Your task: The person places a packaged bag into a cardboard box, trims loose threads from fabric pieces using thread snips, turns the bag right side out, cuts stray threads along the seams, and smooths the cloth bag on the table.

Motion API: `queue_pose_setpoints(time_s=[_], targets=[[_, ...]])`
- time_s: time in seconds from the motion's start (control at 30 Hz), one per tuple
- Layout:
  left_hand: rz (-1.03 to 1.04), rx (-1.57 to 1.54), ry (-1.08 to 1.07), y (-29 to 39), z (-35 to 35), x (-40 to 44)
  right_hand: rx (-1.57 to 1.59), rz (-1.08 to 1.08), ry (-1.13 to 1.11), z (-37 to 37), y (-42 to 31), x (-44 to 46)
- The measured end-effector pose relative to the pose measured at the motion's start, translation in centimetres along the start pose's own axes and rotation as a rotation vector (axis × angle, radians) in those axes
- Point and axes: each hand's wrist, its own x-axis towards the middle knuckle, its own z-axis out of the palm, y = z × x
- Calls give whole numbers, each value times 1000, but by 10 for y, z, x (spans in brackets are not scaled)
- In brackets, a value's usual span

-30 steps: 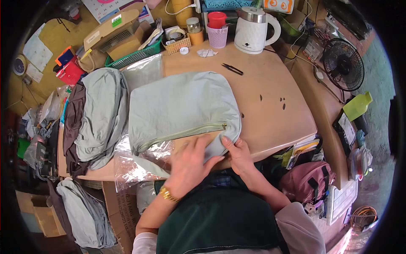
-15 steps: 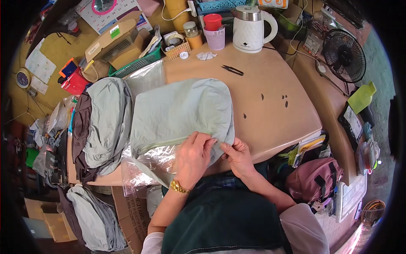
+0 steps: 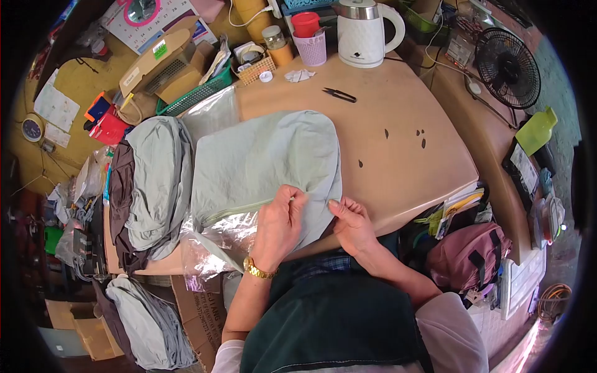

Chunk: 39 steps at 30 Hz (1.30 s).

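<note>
A pale grey-green fabric bag lies on the tan table in front of me, a zipper running along its near side. My left hand, with a gold watch at the wrist, is closed in a pinch over the bag's near right part, beside the zipper's end. What its fingertips hold, if anything, is too small to make out. At the bag's right edge, my right hand pinches the fabric between thumb and fingers. Shiny clear plastic shows under the bag's near side.
Folded grey-green and brown fabric pieces are stacked on the left. Thread snips lie farther back, near a white kettle. Small dark scraps dot the right side. A black fan stands at right, above a pink bag.
My hands have moved apart: the left has shifted slightly left and up, fingers curled tighter, while the right has moved a little right. The view has shifted slightly.
</note>
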Motion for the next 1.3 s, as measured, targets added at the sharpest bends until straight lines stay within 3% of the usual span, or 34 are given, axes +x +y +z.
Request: queue_pose_setpoints(time_s=[0.03, 0.1, 0.17, 0.23, 0.27, 0.33, 0.5, 0.63, 0.77, 0.83, 0.9, 0.97, 1.03, 1.07, 1.13, 1.2, 1.3], targets=[[2, 0, -4, 2, -2, -3, 4, -113, 21, -5, 3, 2], [222, 212, -42, 3, -7, -16, 83, -103, 47, -10, 0, 5], [173, 268, -103, -6, -9, -24, 162, -84, 67, -3, -5, 5], [117, 330, -160, -6, -11, -28, 128, 261, 119, 26, -15, -4], [96, 310, -132, 2, -13, -30, 133, 267, 119, 26, -8, 0], [72, 293, -106, 4, -15, -34, -184, 115, 147, 22, 4, 9], [81, 396, -147, -23, -26, -54, -232, -77, 232, 13, -30, 47], [38, 183, -270, -26, -49, -52, -292, -228, 219, 9, -33, 50], [-4, 185, -313, -24, -55, -46, -254, -233, 235, 11, -33, 54], [29, 5, -39, -11, -36, -42, -521, -170, 327, 13, -24, 52], [171, 64, 80, -3, -17, -28, -541, -188, 256, 16, -11, 51], [49, 240, -114, -10, -5, -20, -563, -203, 181, 16, -12, 49], [31, 196, -72, -17, -1, -17, -588, 78, 162, 8, -29, 46], [3, 151, -27, -20, 0, -17, -589, 78, 167, 7, -25, 43], [-26, 105, 17, -20, 1, -16, -715, -68, -78, 4, -6, 33], [95, 100, 27, -18, 0, -16, -639, -85, -1, 5, 5, 27], [15, 64, -126, -23, -8, -20, -540, -114, 108, -9, -1, 40]])
